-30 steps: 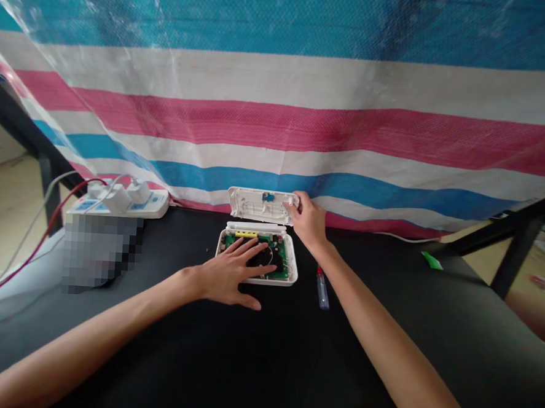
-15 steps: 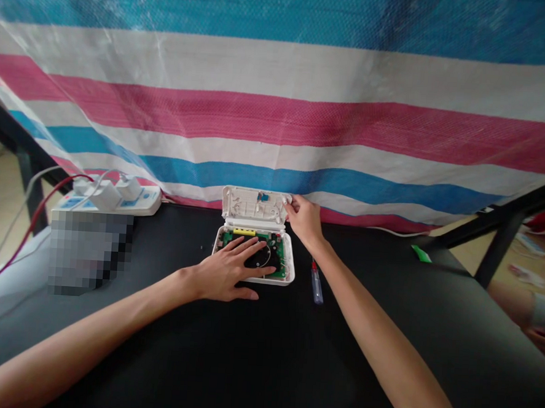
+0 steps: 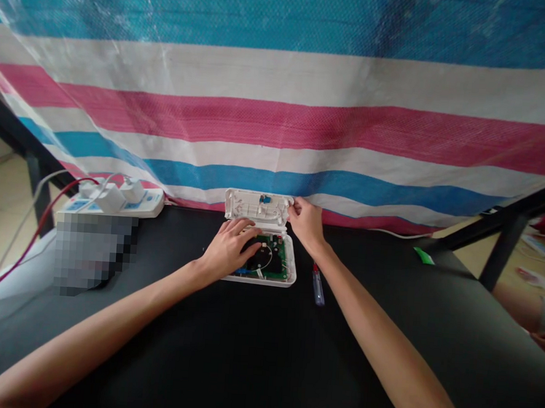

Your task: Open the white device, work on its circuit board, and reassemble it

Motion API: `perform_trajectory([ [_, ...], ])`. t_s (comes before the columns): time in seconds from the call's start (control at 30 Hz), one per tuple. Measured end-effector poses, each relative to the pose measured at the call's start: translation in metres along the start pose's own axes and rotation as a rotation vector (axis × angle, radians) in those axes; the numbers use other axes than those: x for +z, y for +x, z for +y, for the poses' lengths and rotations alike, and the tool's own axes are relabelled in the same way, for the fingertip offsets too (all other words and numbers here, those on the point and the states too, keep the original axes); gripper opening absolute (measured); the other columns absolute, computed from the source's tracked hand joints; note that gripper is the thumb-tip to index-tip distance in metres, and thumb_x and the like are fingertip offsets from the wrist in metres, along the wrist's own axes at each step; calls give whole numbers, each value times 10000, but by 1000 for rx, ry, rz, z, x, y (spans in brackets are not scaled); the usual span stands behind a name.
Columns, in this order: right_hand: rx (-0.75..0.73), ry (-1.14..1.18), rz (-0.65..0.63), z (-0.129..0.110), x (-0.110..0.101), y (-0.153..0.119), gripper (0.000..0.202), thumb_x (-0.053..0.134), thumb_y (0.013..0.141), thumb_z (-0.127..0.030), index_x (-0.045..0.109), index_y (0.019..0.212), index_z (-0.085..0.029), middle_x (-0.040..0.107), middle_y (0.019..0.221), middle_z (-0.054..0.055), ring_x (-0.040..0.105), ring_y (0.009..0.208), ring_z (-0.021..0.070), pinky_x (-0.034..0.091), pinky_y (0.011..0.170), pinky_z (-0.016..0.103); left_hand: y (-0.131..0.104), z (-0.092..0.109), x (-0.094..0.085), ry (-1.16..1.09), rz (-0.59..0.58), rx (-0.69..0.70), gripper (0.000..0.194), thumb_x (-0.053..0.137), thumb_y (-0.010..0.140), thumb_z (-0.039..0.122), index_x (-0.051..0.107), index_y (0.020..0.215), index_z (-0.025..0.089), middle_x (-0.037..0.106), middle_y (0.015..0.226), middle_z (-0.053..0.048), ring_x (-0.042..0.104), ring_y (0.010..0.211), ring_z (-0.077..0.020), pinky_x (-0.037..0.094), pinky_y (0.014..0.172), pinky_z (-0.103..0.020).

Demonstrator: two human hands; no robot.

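Note:
A white plastic case (image 3: 290, 254) lies opened on the black table, a green circuit board (image 3: 281, 267) with black parts and a thin white wire inside it. Its white lid (image 3: 253, 211) stands raised at the back, with a small blue part on its inner face. My right hand (image 3: 305, 222) pinches the lid's right edge between thumb and fingers. Over the left part of the case is my left hand (image 3: 231, 246), fingers bent and apart, thumb over the board; it holds nothing visible. A screwdriver (image 3: 318, 285) with a clear handle lies right of the case.
Left on the table (image 3: 263, 351) stand a white power strip (image 3: 150, 202) with plugs and cables, and a pixelated dark object (image 3: 91, 251). A green packet (image 3: 424, 256) lies at the right. Striped sheeting (image 3: 277, 124) hangs behind. Part of a person shows at the right edge.
My left hand has drawn its spread fingers back from the board toward the case's upper left, baring more of the board. My right hand stays at the lid. The view has shifted slightly.

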State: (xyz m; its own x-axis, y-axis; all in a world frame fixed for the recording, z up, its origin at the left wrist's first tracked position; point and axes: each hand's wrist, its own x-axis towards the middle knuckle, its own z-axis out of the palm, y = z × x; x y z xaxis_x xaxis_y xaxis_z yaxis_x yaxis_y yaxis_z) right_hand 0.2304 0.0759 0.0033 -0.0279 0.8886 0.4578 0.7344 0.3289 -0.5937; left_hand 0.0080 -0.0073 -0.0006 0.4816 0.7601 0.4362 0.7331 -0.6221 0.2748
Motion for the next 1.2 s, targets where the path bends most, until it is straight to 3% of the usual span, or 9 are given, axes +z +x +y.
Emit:
perform_trajectory([
  [0.3, 8, -66, 14, -3, -2, 0, 176, 525, 902, -234, 683, 849, -176, 744, 740, 96, 707, 706, 237, 483, 694, 290, -9, -10, 12, 106, -108, -33, 387, 549, 980, 371, 587, 1337, 225, 523, 1405, -132, 470, 1335, -310, 384, 1134, -522],
  [0.6, 7, -71, -8, -5, -2, 2, 200, 542, 912, -238, 701, 825, -153, 748, 781, 128, 711, 765, 254, 489, 725, 311, -1, -8, 11, 131, -194, -47, 393, 534, 984, 390, 564, 1331, 209, 524, 1375, -131, 520, 1250, -310, 436, 1070, -496],
  [0.87, 9, -153, -58, -8, -7, 1, 266, 554, 946, -319, 715, 779, -189, 743, 712, 92, 711, 756, 246, 471, 687, 292, -5, -9, 15, 132, -119, -31, 378, 545, 980, 363, 569, 1325, 214, 515, 1380, -126, 508, 1266, -299, 430, 1091, -486],
  [1.07, 55, -368, -166, -14, -45, 1, 284, 633, 909, -391, 723, 714, -205, 746, 738, 111, 718, 788, 289, 457, 661, 326, -6, -12, 17, 90, -92, -54, 387, 553, 974, 361, 583, 1330, 214, 518, 1385, -134, 493, 1301, -306, 409, 1112, -508],
  [1.2, 81, -643, -344, -6, -76, -36, 274, 681, 861, -403, 711, 697, -185, 732, 767, 176, 716, 755, 339, 459, 638, 374, -7, -12, 18, 77, -65, -55, 358, 553, 970, 345, 594, 1308, 234, 535, 1380, -116, 510, 1288, -295, 427, 1098, -508],
])
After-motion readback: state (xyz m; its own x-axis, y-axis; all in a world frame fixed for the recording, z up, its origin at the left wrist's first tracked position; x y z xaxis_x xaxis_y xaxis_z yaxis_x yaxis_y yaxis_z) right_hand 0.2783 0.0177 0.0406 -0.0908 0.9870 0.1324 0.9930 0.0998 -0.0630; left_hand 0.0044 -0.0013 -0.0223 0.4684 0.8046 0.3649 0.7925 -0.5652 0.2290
